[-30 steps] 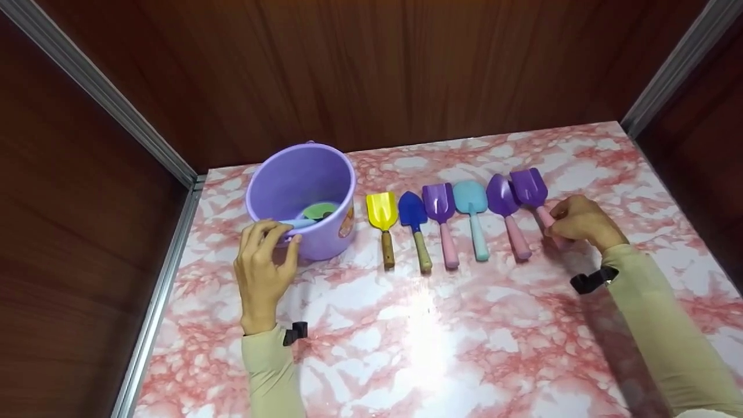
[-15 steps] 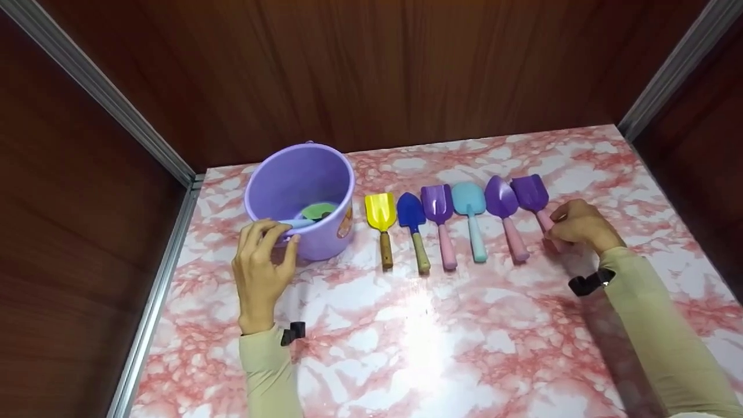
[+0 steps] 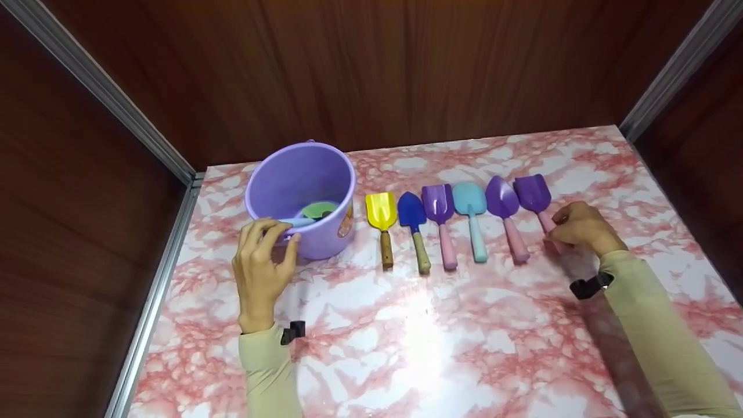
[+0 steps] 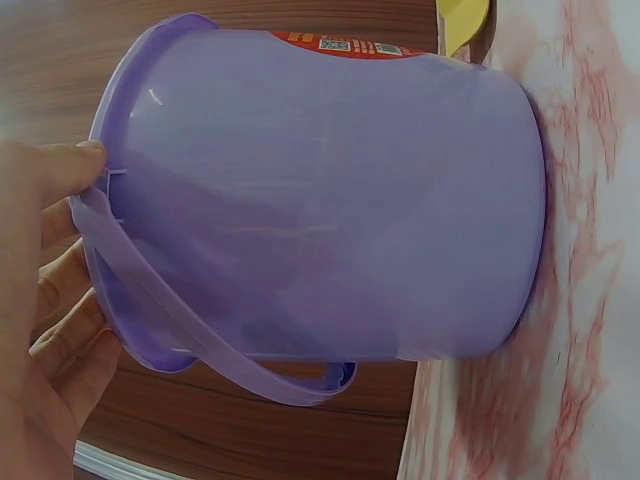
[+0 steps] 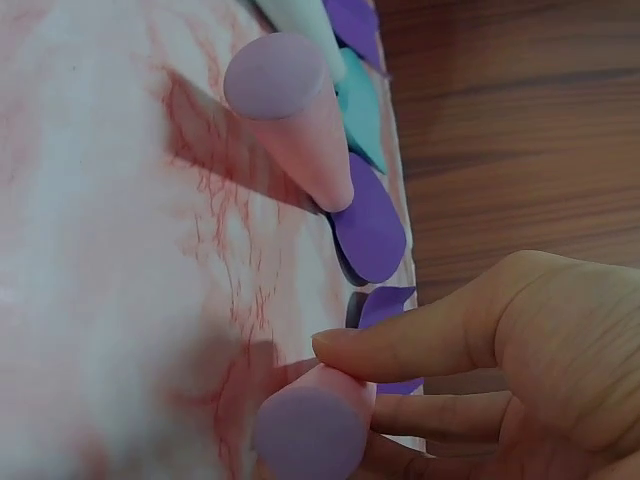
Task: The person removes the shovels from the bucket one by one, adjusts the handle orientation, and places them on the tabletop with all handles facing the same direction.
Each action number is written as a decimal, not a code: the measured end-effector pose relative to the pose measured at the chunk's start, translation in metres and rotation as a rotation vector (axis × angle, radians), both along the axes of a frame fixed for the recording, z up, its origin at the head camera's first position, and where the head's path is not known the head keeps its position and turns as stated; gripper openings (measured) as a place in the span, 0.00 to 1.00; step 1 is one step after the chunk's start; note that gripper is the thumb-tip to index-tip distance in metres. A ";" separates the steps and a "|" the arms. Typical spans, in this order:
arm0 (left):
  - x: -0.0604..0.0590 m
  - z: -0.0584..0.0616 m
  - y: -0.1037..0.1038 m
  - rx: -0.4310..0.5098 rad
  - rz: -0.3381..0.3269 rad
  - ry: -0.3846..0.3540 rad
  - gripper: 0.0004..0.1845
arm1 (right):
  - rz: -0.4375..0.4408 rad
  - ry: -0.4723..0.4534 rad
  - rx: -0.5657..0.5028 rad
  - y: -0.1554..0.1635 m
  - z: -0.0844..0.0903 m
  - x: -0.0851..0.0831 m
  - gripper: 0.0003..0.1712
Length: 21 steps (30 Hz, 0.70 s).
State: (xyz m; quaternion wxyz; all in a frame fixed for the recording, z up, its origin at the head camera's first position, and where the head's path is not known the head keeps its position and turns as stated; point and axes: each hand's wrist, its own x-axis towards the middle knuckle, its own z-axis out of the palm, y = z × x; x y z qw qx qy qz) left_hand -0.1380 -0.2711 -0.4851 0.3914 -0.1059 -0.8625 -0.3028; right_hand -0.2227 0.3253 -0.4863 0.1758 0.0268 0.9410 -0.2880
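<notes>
My left hand point(image 3: 261, 267) grips the near rim of a lilac bucket point(image 4: 330, 210), its thumb outside and its fingers over the edge. A light blue handle point(image 3: 299, 222) and a green piece point(image 3: 319, 209) show inside; their lower parts are hidden. At the right end of a row of hand trowels, my right hand point(image 3: 583, 226) pinches the pink handle of a flat-ended purple shovel point(image 3: 533, 193), which lies on the table. To its left lie a pointed purple trowel point(image 3: 502, 196), a turquoise shovel point(image 3: 469, 198), another purple shovel point(image 3: 437, 201), a blue trowel point(image 3: 411, 209) and a yellow shovel point(image 3: 381, 211).
The marbled red and white table point(image 3: 360, 337) ends at a dark wooden panel point(image 3: 406, 69) behind the bucket and the row. Metal rails point(image 3: 154, 296) edge the side panels. The bucket's lilac carrying handle point(image 4: 220, 350) hangs down its outside.
The rightmost purple shovel has shifted slightly toward me and to the right with my right hand. My left hand stays on the bucket rim.
</notes>
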 end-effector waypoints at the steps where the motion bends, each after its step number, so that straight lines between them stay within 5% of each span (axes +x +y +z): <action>1: 0.000 0.000 0.000 0.001 0.001 0.001 0.13 | 0.004 0.005 0.004 0.000 0.001 0.000 0.37; 10: -0.003 0.002 0.000 0.003 0.001 0.019 0.13 | 0.021 0.017 0.052 -0.006 0.015 -0.005 0.37; 17: -0.002 0.001 0.001 0.007 -0.016 0.007 0.13 | -0.032 0.021 0.064 -0.023 0.046 -0.013 0.37; 21: 0.000 0.001 0.001 0.007 -0.015 0.003 0.13 | 0.018 0.091 0.025 -0.052 0.062 -0.024 0.35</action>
